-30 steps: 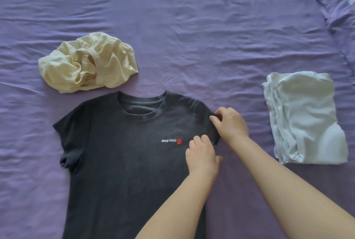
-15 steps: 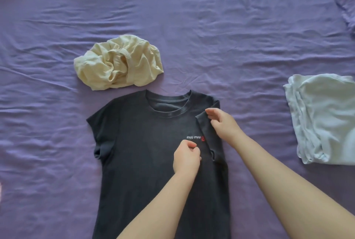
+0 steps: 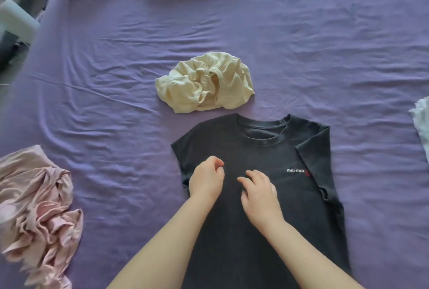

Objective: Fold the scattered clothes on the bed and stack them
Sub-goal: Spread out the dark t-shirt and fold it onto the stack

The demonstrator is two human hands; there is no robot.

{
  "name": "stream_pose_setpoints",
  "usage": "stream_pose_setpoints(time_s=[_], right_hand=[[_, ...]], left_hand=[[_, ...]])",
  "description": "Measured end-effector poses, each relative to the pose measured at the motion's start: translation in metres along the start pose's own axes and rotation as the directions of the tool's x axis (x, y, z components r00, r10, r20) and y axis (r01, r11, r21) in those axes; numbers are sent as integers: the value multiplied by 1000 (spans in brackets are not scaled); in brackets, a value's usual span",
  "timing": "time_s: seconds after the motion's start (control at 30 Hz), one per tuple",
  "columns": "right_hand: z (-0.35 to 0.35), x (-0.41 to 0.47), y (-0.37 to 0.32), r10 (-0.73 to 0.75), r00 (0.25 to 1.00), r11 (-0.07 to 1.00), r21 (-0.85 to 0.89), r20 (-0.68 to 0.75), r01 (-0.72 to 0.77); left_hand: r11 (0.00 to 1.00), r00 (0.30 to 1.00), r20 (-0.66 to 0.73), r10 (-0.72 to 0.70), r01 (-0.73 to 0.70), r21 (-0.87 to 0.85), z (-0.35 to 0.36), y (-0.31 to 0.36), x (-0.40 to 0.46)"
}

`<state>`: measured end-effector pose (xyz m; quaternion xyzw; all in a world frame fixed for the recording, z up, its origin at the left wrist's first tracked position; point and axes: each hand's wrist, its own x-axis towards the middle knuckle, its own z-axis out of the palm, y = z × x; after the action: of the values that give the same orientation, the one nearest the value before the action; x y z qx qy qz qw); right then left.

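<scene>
**Black tee, mid-fold on the purple bed**

My left hand [image 3: 206, 178] and right hand [image 3: 260, 192] hover loosely curled, holding nothing, over the black t-shirt [image 3: 267, 219], which lies flat on the wrinkled purple sheet [image 3: 116, 56]. A cream bundle [image 3: 204, 84] sits just beyond my hands, a pink heap [image 3: 37, 207] far left, and white folded clothes [image 3: 422, 121] far right.
</scene>
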<state>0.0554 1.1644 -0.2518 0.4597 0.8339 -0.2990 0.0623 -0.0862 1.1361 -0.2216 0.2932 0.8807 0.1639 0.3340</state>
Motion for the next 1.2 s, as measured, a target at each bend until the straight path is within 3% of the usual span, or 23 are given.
stream_pose_setpoints(time_s=[0.1,0.2,0.33,0.43,0.5,0.57,0.7,0.83,0.97,1.2], right_hand=[[19,4,-37,-33,999,998,58,20,32],[28,13,-66,0,1000,974,226,3,0],[36,29,-92,173,984,775,610,45,-165],[41,39,-99,267,961,684,690,65,-237],[42,46,-99,290,955,677,694,54,-245],[38,56,-99,261,965,712,671,19,-206],[10,92,-106,-25,997,917,396,-69,50],[-14,130,-120,-266,944,956,181,194,232],[-26,147,-127,-287,882,956,57,375,287],[-25,142,-128,-142,951,975,206,275,86]], left_hand=[[1000,995,-95,-26,27,2,-31,-28,18],[997,983,-170,-68,61,-45,-49,-52,33],[982,964,-218,-152,122,-146,-59,-74,50],[918,956,-127,-263,208,-338,-61,-79,61],[868,959,-19,-282,246,-430,-59,-80,66],[886,968,20,-250,237,-399,-56,-82,69],[913,991,9,-131,124,-388,-53,-81,67],[847,998,26,-62,66,-528,-51,-79,58],[750,996,65,-55,84,-656,-46,-76,42],[526,975,220,-23,199,-827,-38,-64,18]])
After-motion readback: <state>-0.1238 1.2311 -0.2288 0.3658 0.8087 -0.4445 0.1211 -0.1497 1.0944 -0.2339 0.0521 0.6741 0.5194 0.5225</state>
